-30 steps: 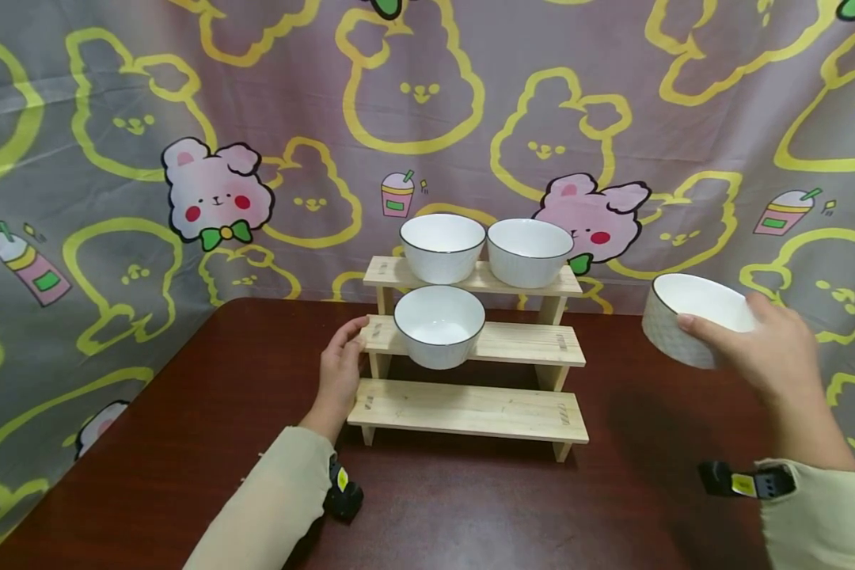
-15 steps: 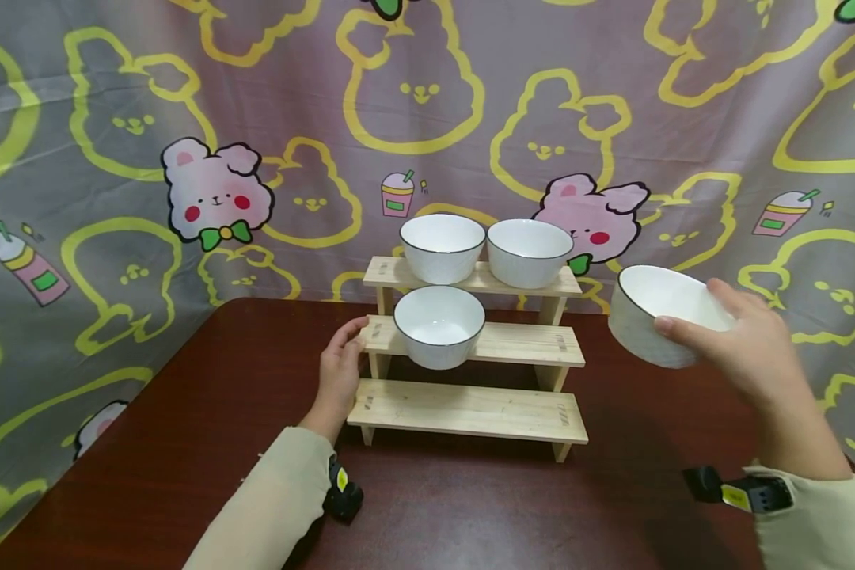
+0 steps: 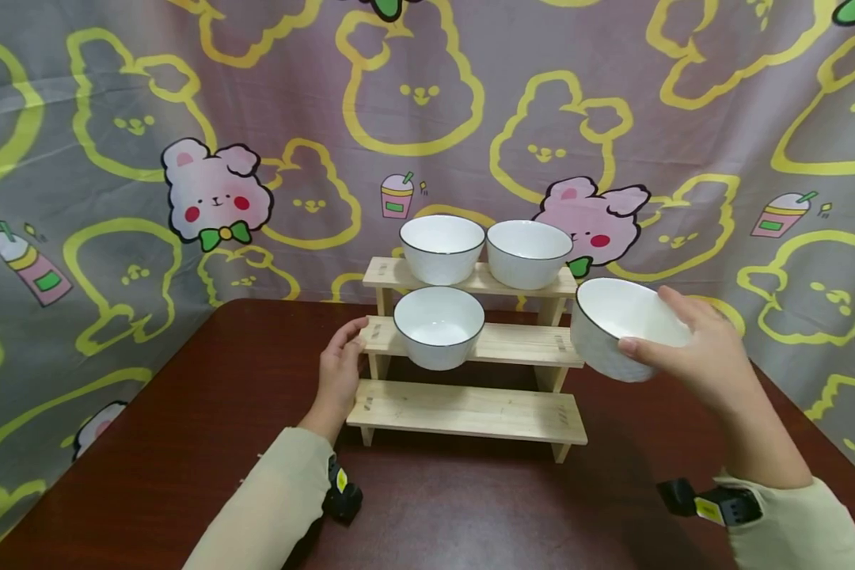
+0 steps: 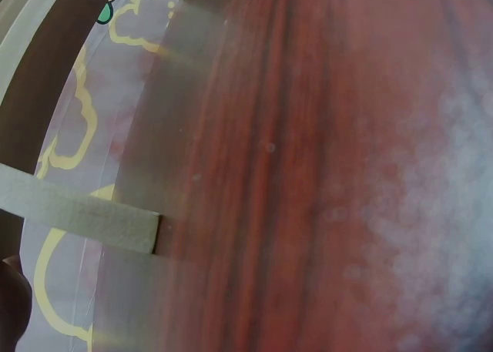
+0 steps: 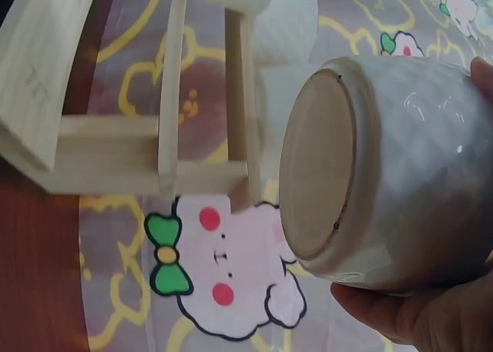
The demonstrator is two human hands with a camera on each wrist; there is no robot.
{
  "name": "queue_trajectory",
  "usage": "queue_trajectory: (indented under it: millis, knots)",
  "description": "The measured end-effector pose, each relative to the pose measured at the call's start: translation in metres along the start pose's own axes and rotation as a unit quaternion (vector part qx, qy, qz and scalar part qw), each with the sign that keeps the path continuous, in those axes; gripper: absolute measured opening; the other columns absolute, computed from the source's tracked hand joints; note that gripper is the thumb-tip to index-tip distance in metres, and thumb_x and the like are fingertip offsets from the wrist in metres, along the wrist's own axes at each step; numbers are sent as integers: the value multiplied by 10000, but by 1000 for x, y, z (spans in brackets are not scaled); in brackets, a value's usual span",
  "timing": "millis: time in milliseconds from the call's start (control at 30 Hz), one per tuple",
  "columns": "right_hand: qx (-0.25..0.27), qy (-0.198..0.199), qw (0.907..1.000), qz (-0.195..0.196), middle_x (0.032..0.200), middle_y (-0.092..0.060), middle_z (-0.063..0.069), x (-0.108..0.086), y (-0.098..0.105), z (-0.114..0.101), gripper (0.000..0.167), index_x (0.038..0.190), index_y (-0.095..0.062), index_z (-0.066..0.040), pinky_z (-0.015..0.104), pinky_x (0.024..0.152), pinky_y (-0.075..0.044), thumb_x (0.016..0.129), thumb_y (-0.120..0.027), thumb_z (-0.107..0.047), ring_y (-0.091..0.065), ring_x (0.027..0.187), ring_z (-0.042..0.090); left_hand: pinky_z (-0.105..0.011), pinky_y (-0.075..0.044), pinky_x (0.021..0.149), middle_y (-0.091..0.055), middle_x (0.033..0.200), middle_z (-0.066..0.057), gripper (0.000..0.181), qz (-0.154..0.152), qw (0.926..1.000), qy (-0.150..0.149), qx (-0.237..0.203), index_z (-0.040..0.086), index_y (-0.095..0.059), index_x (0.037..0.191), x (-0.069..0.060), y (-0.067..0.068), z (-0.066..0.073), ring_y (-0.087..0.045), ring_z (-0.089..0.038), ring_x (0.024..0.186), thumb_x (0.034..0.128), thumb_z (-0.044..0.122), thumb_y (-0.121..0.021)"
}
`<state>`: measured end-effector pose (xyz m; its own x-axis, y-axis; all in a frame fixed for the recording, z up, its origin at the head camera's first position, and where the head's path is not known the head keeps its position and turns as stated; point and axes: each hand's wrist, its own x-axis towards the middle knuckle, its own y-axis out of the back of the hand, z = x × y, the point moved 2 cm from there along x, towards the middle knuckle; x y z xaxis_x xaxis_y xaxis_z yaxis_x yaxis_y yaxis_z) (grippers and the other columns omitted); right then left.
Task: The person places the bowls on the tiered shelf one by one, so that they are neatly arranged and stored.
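Observation:
In the head view my right hand point(image 3: 705, 348) grips a white bowl point(image 3: 606, 336) with a dark rim, thumb on the near side and fingers on the far side. The bowl tilts in the air at the right end of a three-step wooden stand point(image 3: 463, 408). Its unglazed base point(image 5: 320, 167) faces the right wrist camera. My left hand point(image 3: 340, 372) holds the stand's left end at the middle step; its fingers are partly hidden. One white bowl point(image 3: 439, 328) sits on the middle step, left of centre. On the top step stand a left bowl point(image 3: 442, 252) and a right bowl point(image 3: 530, 255).
The stand is on a dark red-brown table point(image 3: 442, 507). A patterned curtain point(image 3: 292, 95) with cartoon rabbits hangs behind and at both sides. In the left wrist view, the tabletop point(image 4: 293, 175) and part of the wooden stand point(image 4: 85, 213) show.
My right hand has carried its bowl leftward from the far right to the stand's right end, dipping slightly lately. The left hand, the stand and its bowls have stayed put.

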<state>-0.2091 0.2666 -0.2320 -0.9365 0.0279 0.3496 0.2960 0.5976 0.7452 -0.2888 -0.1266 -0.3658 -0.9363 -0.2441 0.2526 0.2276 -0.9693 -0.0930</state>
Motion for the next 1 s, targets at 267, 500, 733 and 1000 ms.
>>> queue_trajectory:
  millis: [267, 500, 733, 1000]
  knots:
    - [-74, 36, 9996, -261, 1365, -335, 316, -4, -16, -15, 893, 1435, -291, -9, 463, 729, -358, 742, -697, -400, -361, 1116, 452, -378, -427, 808, -549, 1226, -99, 350, 10, 10000, 1, -91, 56, -558, 1235, 0, 1, -2, -523, -73, 874, 926, 68, -392]
    - [141, 147, 9994, -284, 1377, -340, 289, -3, -29, -27, 921, 1433, -292, -3, 520, 780, -394, 722, -710, -411, -359, 1163, 448, -317, -430, 774, -550, 1221, -104, 348, -29, 9999, -33, -107, 53, -558, 1234, -1, 2, -2, -523, -73, 869, 926, 67, -397]
    - [208, 228, 9990, -335, 1366, -355, 275, 0, -43, -34, 896, 1420, -323, -1, 530, 808, -380, 720, -705, -409, -353, 1175, 443, -289, -428, 741, -545, 1235, -95, 351, -42, 10000, -36, -62, 57, -554, 1238, -1, 3, -1, -519, -74, 865, 927, 69, -391]
    - [194, 452, 9986, -204, 1323, -416, 228, 2, -60, -40, 838, 1376, -404, -37, 540, 823, -370, 700, -717, -421, -363, 1174, 397, -272, -428, 722, -540, 1256, -69, 354, -14, 10000, -24, -70, 61, -556, 1236, -1, 3, 0, -513, -73, 873, 920, 71, -396]
